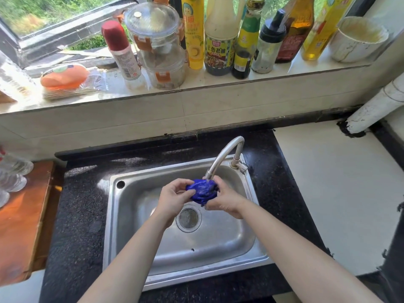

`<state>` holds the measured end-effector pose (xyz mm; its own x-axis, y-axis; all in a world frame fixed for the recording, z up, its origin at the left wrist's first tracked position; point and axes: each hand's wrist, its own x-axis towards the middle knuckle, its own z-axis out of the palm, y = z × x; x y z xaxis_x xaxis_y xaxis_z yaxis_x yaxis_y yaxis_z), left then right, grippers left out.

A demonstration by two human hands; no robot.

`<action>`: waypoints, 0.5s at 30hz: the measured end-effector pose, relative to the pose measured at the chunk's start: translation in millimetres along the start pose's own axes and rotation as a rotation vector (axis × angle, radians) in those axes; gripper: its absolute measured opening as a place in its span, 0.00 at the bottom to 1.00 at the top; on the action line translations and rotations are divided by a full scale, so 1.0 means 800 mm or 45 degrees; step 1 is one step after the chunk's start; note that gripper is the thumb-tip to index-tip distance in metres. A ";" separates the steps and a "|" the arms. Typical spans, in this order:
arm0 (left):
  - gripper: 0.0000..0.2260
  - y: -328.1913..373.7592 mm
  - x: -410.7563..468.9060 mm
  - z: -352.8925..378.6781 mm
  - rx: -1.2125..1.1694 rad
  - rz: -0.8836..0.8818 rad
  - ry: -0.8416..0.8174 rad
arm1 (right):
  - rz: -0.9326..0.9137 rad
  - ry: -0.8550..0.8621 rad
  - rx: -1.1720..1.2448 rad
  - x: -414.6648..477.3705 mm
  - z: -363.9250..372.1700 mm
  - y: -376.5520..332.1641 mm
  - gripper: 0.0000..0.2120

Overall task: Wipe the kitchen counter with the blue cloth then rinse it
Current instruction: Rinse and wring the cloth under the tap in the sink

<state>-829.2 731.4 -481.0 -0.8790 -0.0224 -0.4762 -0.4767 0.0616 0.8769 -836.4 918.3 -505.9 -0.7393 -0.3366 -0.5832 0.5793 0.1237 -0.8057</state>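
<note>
home kitchen, steel sink (pixel 249 256), sauce bottles (pixel 219 38)

Strong daylight comes through the window (pixel 65 25) at 11 o'clock, overexposing the sill (pixel 196 84) from 9 to 10 o'clock. Pale glare patches lie on the wet black counter (pixel 83 193) and the steel sink (pixel 153 171). Wide-angle distortion bends straight lines near the edges, and the 9 o'clock border looks soft.

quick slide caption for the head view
Left hand and right hand grip the blue cloth under the faucet over the steel sink.
</note>
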 end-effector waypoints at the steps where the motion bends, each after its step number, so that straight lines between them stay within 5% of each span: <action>1: 0.11 -0.001 0.000 0.000 0.003 -0.006 -0.001 | 0.039 -0.057 0.099 -0.002 -0.003 -0.001 0.41; 5: 0.12 0.002 0.001 0.005 0.011 -0.022 -0.043 | 0.104 -0.138 0.462 0.000 -0.013 0.003 0.45; 9: 0.12 0.005 0.002 0.013 0.035 -0.009 -0.068 | 0.176 -0.042 0.820 0.012 -0.014 0.006 0.32; 15: 0.13 0.003 0.005 0.011 0.046 -0.013 -0.045 | 0.127 0.109 0.566 0.012 0.003 0.006 0.14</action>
<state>-833.7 739.9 -481.1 -0.8731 0.0117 -0.4874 -0.4842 0.0972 0.8696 -839.9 913.8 -515.4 -0.6873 -0.2626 -0.6772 0.7262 -0.2671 -0.6334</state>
